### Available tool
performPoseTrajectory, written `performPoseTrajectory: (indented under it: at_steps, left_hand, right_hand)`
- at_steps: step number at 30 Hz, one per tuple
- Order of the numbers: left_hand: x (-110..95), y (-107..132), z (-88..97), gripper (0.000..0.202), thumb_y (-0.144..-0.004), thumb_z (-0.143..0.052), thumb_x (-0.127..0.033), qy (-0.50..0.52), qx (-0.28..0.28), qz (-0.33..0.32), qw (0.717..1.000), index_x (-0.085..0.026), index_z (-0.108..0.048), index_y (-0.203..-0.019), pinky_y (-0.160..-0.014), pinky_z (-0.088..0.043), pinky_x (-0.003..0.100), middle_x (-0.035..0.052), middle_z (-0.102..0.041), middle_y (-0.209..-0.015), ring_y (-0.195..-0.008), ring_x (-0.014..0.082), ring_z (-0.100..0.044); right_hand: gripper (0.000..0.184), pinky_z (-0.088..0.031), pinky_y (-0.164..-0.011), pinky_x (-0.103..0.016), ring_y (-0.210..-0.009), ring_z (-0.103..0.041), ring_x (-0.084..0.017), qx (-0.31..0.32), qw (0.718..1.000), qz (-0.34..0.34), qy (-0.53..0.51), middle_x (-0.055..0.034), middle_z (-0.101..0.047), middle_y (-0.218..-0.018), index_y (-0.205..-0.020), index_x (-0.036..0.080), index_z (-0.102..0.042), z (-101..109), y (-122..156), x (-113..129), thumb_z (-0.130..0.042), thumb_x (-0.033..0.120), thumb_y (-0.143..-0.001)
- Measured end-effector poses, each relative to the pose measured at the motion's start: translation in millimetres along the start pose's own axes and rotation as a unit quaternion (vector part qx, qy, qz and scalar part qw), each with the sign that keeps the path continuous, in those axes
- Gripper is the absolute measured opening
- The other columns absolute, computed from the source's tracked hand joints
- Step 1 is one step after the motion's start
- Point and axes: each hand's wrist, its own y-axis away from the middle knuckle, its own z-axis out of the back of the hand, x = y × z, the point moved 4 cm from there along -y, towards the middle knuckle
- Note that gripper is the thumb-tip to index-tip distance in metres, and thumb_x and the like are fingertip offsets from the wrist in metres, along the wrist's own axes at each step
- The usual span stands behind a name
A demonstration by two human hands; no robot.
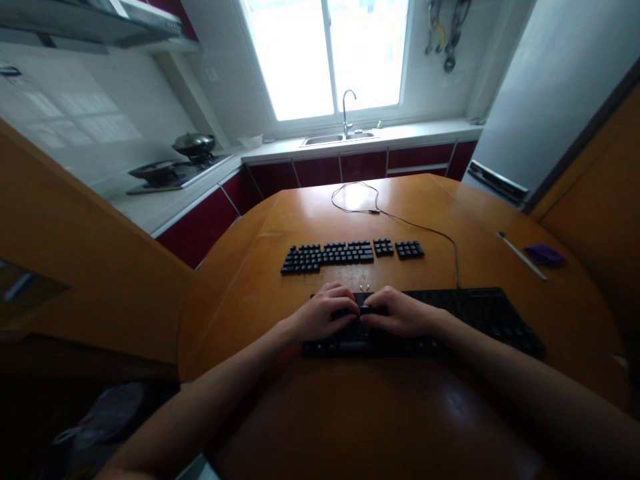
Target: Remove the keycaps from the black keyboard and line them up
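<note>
A black keyboard (470,317) lies on the table in front of me, with both my hands over its left half. My right hand (403,313) is closed, thumb and forefinger pinching a small black keycap (367,309). Close beside it, my left hand (323,315) has its fingers curled and thumb drawn in, tips almost meeting the right hand's. What the left fingertips hold is too dark to make out. Behind the keyboard, loose black keycaps (333,255) stand in rows like a key layout, with smaller blocks at the right. Small shiny wire pieces (365,289) lie just beyond my fingertips.
The keyboard's cable (415,225) loops across the far part of the wooden table (240,293). At the right are a thin pale stick-like tool (525,257) and a purple cloth (545,255). Beyond stand a counter with sink (325,140), a stove (183,175) and a fridge (545,93).
</note>
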Motion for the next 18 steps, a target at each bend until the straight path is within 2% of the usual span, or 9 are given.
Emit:
performPoseTrajectory:
  at_steps: [4, 7, 12, 15, 18]
  left_hand:
    - [-16.5, -1.4, -0.7, 0.020, -0.087, -0.067, -0.038, 0.018, 0.075, -0.027, 0.997, -0.022, -0.069, -0.098, -0.093, -0.042, 0.037, 0.0067, -0.067, -0.098, -0.099, 0.0223, -0.057]
    - [-21.9, -3.0, -6.1, 0.032, -0.078, -0.075, -0.051, 0.008, 0.085, -0.017, 0.996, -0.021, -0.070, -0.089, -0.090, -0.042, 0.037, 0.0052, -0.065, -0.092, -0.095, 0.0226, -0.056]
    - [-14.7, -5.3, -20.0, 0.030, -0.077, -0.078, -0.048, -0.001, 0.031, 0.049, 0.998, -0.019, -0.071, -0.082, -0.083, -0.042, 0.036, 0.0048, -0.066, -0.088, -0.090, 0.0222, -0.056]
    - [-11.3, -5.7, -24.2, 0.026, -0.078, -0.079, -0.044, 0.016, 0.025, 0.064, 0.998, -0.020, -0.073, -0.084, -0.079, -0.042, 0.034, 0.0036, -0.067, -0.087, -0.088, 0.0212, -0.057]
    - [-11.3, -6.0, -22.4, 0.025, -0.077, -0.080, -0.044, 0.024, 0.014, 0.070, 0.997, -0.020, -0.073, -0.083, -0.076, -0.043, 0.034, 0.0024, -0.066, -0.080, -0.083, 0.0200, -0.057]
  right_hand:
    - [0.017, -0.044, -0.066, -0.026, -0.068, -0.056, -0.015, 0.006, 0.992, 0.113, 0.053, -0.0032, -0.066, -0.076, -0.074, 0.020, -0.068, -1.9, 2.4, 15.0, -0.060, 0.024, -0.089]
    - [0.013, -0.047, -0.072, -0.029, -0.073, -0.061, -0.018, -0.013, 0.989, 0.137, 0.060, -0.0050, -0.070, -0.080, -0.079, 0.023, -0.070, -4.8, 3.4, 17.9, -0.061, 0.025, -0.088]
    - [0.016, -0.043, -0.061, -0.025, -0.061, -0.056, -0.014, -0.055, 0.996, 0.067, 0.031, -0.0026, -0.068, -0.072, -0.079, 0.018, -0.067, -9.1, -1.5, 4.5, -0.056, 0.021, -0.091]
    - [0.022, -0.042, -0.058, -0.023, -0.060, -0.054, -0.012, -0.062, 0.997, 0.011, -0.033, -0.0001, -0.065, -0.069, -0.078, 0.016, -0.065, -11.7, -5.4, -5.2, -0.052, 0.022, -0.094]
    - [0.026, -0.042, -0.058, -0.023, -0.060, -0.053, -0.012, -0.074, 0.994, -0.012, -0.081, 0.0010, -0.063, -0.067, -0.076, 0.016, -0.064, -13.6, -6.8, -10.3, -0.049, 0.025, -0.095]
